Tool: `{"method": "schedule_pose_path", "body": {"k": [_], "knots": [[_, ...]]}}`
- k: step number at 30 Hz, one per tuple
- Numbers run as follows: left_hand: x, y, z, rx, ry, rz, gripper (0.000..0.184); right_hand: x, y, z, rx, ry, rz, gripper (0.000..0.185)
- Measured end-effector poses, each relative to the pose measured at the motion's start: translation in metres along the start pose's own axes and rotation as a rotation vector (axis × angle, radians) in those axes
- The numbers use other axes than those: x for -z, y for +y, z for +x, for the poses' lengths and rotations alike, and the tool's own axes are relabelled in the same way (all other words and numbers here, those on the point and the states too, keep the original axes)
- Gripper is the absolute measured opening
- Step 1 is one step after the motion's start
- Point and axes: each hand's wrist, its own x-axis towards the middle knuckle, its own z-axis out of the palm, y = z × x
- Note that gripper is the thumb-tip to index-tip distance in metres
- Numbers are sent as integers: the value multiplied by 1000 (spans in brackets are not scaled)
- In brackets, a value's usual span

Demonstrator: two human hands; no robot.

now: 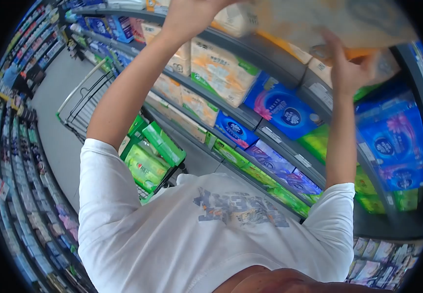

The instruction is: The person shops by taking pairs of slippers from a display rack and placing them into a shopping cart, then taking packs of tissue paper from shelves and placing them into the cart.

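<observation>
Both my arms reach up to the top of the view, toward a large beige and orange package (333,22) that is blurred and close to the camera. My left hand (194,14) is at the package's left end, its fingers cut off by the frame's top edge. My right hand (348,66) is under the package's right part, thumb and fingers apart against its lower side. Below, beige packs (221,71) and blue packs (285,107) stand on the shelf.
A shopping cart (87,102) stands at the left, with green packs (145,166) in it. Long shelves (21,205) curve along the left side. A person (16,80) is far down the aisle. More blue packs (392,146) sit on the right shelf.
</observation>
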Motion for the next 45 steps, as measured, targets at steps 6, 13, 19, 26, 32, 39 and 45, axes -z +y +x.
{"method": "schedule_pose_path", "body": {"k": [6,13,19,26,32,39,45], "knots": [[57,18,-20,-194,-40,-233,65,-35,-29,5,-96,122,566,30],[115,-2,-125,79,15,-160,77,-100,-69,-88,-437,-180,816,30],[134,-62,-277,785,232,-103,61,-166,-121,-191,-942,-775,790,52],[128,-76,-460,1465,755,-679,48,-183,-155,-380,-1325,-1343,906,64],[140,-65,-537,1597,973,-695,46,-193,-195,-435,-1607,-1535,988,73],[209,-143,-500,1451,920,-679,43,-310,-178,-451,-1574,-1573,966,81],[297,-278,-451,1426,744,-590,41,-450,-161,-451,-1394,-1450,940,78]]}}
